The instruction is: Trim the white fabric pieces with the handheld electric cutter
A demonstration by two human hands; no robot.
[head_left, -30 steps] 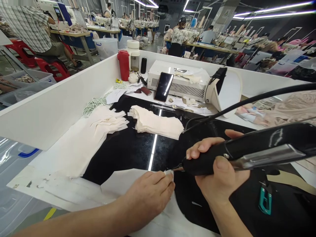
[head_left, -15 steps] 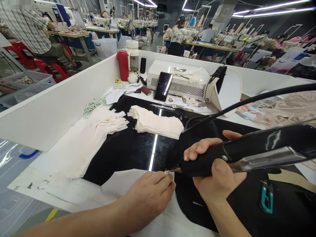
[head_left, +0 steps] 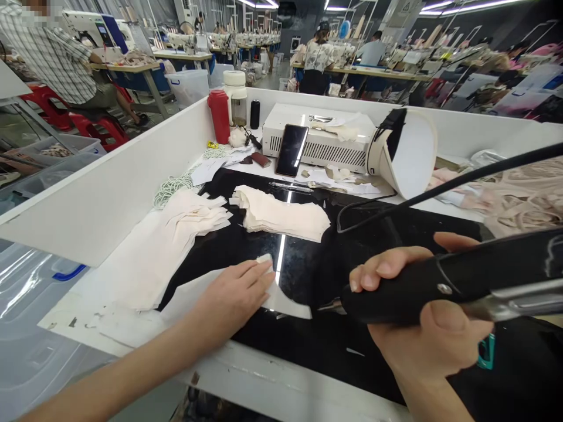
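while pressing the white fabric piece [head_left: 288, 302] flat with the left hand [head_left: 235, 293], fingers spread and released. keep the right hand [head_left: 422, 328] clenched around the black cutting tool [head_left: 440, 284], tip low by the edge.

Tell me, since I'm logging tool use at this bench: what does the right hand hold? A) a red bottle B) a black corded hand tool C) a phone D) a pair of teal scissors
B: the right hand is wrapped round a black corded hand tool, its tip near the white piece that the left hand presses flat.
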